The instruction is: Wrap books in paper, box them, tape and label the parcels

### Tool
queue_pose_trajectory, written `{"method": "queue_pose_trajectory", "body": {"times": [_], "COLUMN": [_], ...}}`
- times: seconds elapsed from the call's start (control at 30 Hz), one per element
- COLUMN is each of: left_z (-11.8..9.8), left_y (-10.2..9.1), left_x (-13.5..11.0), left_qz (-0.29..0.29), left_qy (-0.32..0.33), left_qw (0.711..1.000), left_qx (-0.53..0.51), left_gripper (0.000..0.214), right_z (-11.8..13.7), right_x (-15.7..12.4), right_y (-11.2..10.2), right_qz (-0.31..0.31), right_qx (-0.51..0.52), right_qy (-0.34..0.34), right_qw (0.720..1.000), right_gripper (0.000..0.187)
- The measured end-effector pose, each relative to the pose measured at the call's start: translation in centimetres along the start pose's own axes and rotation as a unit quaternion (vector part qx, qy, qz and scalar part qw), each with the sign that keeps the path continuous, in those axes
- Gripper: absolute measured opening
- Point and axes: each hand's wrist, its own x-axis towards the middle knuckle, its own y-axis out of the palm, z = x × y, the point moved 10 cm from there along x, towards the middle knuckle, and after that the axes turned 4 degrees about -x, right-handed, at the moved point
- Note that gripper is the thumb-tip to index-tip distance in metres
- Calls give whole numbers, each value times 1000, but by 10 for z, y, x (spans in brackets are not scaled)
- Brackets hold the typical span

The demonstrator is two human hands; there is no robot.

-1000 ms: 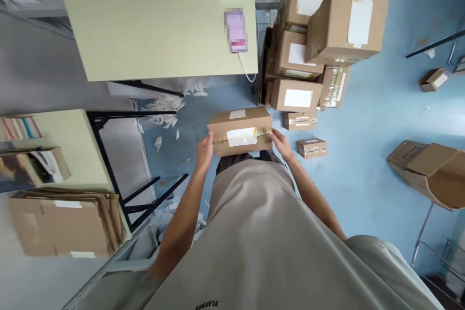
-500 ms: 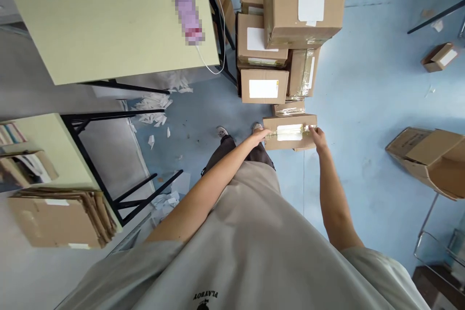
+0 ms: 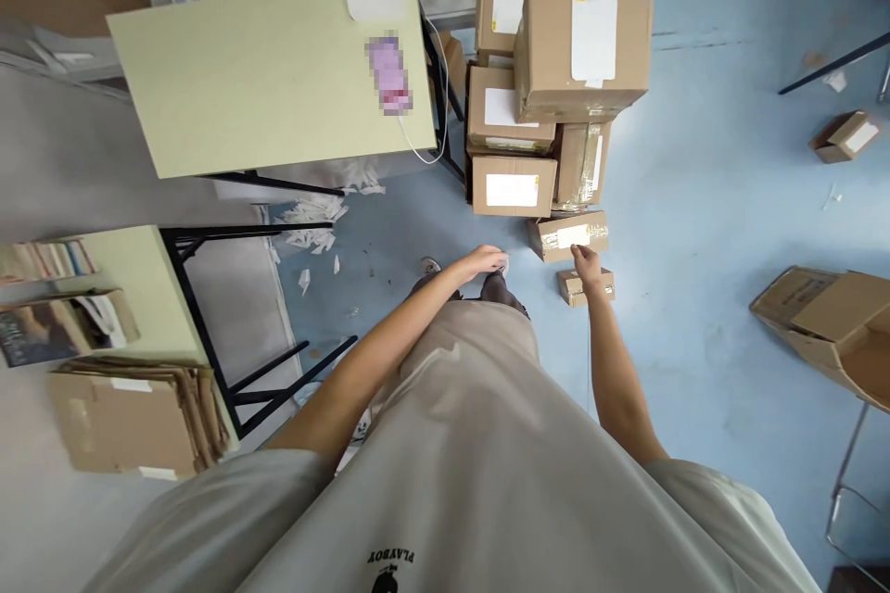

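Observation:
My left hand (image 3: 487,259) is open and holds nothing, its fingers stretched out above my shoes, left of the boxes and apart from them. My right hand (image 3: 588,265) has curled fingers with nothing visible in them. It overlaps the lower edge of a taped cardboard box (image 3: 549,241) with a white label, which sits lower and slightly tilted; whether they touch I cannot tell. Nearer to me, partly behind my right wrist, a smaller cardboard box (image 3: 571,289) is on the floor.
Stacked, labelled cartons (image 3: 513,190) stand ahead, with a larger carton (image 3: 588,56) on top. A pale green table (image 3: 271,83) is at left, above scattered paper scraps (image 3: 312,218). Flattened cardboard (image 3: 129,417) leans at lower left. An open carton (image 3: 827,315) lies right.
The box held between both hands has been let go and is now lower down. My left hand has come away leftward; my right hand has shifted slightly left. The view has shifted.

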Motion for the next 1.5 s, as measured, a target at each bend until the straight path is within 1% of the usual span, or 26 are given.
{"method": "queue_pose_trajectory", "body": {"times": [0.1, 0.17, 0.23, 0.33, 0.43, 0.5, 0.6, 0.7, 0.77, 0.87, 0.93, 1.0, 1.13, 1.23, 1.3, 1.37, 1.5], "left_z": [-1, -2, -3, -8, -14, -16, -14, 2, 22, 66, 101, 138, 206, 249, 272, 291, 328], "left_y": [-50, -82, -112, -157, -209, -248, -313, -381, -426, -483, -513, -539, -578, -604, -623, -644, -698], "left_x": [-32, -54, -75, -108, -146, -174, -220, -270, -303, -350, -376, -398, -431, -451, -464, -475, -492], "left_qz": [-33, -52, -62, -63, -66, -71, -85, -119, -155, -221, -268, -313, -394, -446, -475, -500, -545], "left_qy": [-2, 9, 29, 78, 132, 173, 235, 297, 332, 361, 367, 367, 353, 336, 324, 308, 276], "left_qw": [999, 997, 994, 987, 976, 964, 939, 901, 868, 809, 765, 718, 626, 564, 531, 504, 453], "left_qx": [-25, -56, -88, -127, -161, -187, -237, -293, -335, -407, -457, -502, -573, -608, -622, -633, -649], "left_gripper": [34, 35, 38, 42, 43, 45, 49, 53, 54, 51, 50, 51, 55, 56, 57, 58, 60], "right_z": [30, 58, 95, 161, 235, 285, 356, 420, 457, 502, 524, 542, 566, 577, 583, 590, 601], "right_x": [-22, -38, -56, -89, -128, -158, -206, -257, -292, -350, -388, -422, -480, -516, -536, -553, -578], "right_y": [19, 35, 57, 99, 150, 188, 256, 331, 382, 457, 504, 549, 638, 705, 749, 794, 887], "right_qz": [13, 22, 36, 57, 70, 80, 118, 163, 193, 254, 299, 346, 427, 475, 509, 538, 581], "right_qx": [1, -7, -17, -31, -39, -37, -29, -17, -18, -47, -70, -91, -137, -167, -180, -189, -210], "right_qy": [-25, -48, -80, -139, -200, -241, -308, -372, -415, -473, -501, -519, -539, -546, -542, -531, -506], "right_qw": [1000, 999, 996, 988, 977, 966, 944, 913, 889, 842, 809, 776, 713, 669, 644, 627, 603], "right_gripper": [56, 58, 61, 66, 72, 73, 69, 69, 68, 67, 66, 65, 64, 65, 65, 66, 67]}}
